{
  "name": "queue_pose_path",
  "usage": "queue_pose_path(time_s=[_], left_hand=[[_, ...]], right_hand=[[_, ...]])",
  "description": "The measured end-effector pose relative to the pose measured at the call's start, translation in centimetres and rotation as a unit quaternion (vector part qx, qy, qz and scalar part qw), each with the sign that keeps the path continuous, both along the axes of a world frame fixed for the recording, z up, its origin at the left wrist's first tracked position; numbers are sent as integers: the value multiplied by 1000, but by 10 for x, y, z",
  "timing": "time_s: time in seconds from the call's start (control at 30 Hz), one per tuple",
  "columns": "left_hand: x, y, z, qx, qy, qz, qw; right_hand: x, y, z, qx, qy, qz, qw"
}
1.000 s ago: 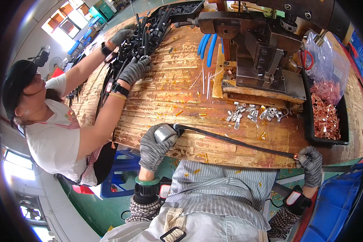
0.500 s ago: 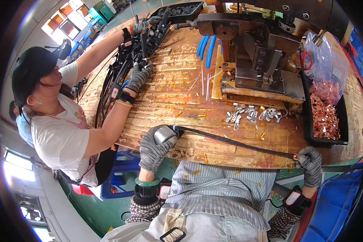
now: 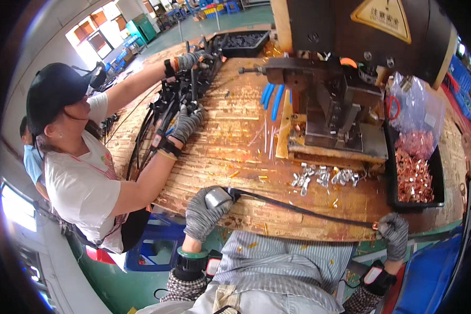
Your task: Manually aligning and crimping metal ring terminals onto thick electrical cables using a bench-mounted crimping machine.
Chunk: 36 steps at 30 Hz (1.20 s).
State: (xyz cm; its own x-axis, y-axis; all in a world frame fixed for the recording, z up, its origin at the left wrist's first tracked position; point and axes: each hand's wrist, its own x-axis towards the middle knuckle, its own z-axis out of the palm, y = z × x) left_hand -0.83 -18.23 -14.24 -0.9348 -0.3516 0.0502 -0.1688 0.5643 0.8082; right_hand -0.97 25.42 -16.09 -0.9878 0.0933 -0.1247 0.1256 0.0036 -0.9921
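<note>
My left hand (image 3: pixel 201 215), in a grey knit glove, is closed round a smooth silver cylinder (image 3: pixel 218 198) whose exact kind I cannot tell. A black cable (image 3: pixel 309 212) runs from a dark piece beside that hand across the table's near edge to my right. There my right hand (image 3: pixel 392 233), gloved alike, is closed at the cable's bare copper end (image 3: pixel 374 225). Its fingertips are partly hidden. Beyond the cable, several silver cable lugs (image 3: pixel 327 176) lie in a loose pile on the worn wooden table (image 3: pixel 230 141).
A heavy dark press (image 3: pixel 335 104) stands beyond the lugs. Right of it, a black tray (image 3: pixel 434 201) holds copper pieces and a clear bag. At left, a co-worker (image 3: pixel 83 172) in gloves handles a heap of black cables (image 3: pixel 167 107). Blue tubes (image 3: pixel 276 102) lie beside the press.
The view has shifted, so the table and press sit differently in it. Both my hands appear lower, still holding the cylinder and the cable. The co-worker's hands stay at the cable heap.
</note>
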Motion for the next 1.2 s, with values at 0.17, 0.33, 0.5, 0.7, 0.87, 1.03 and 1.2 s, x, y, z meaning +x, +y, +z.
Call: queue_pose_path(time_s=[0.17, 0.33, 0.5, 0.7, 0.87, 1.03, 1.2], left_hand=[[-1, 4, 6, -9, -11, 0, 1000], [1, 3, 1, 27, 3, 2, 1000], [0, 2, 0, 57, -14, 3, 998], [-9, 12, -1, 177, -20, 29, 984], [5, 5, 12, 126, -18, 31, 991], [-9, 13, 1, 90, -6, 12, 996], [-5, 7, -3, -4, -23, 40, 999]], right_hand=[[1, 6, -7, 19, -7, 0, 1000], [-3, 7, -7, 32, 15, 10, 999], [-1, 6, -6, 47, 6, 20, 999], [-3, 5, 2, 100, 0, 2, 995], [-5, -10, 10, 6, -24, 13, 1000], [5, 10, -2, 65, 2, 13, 998], [5, 5, -8, 38, -5, -16, 999]])
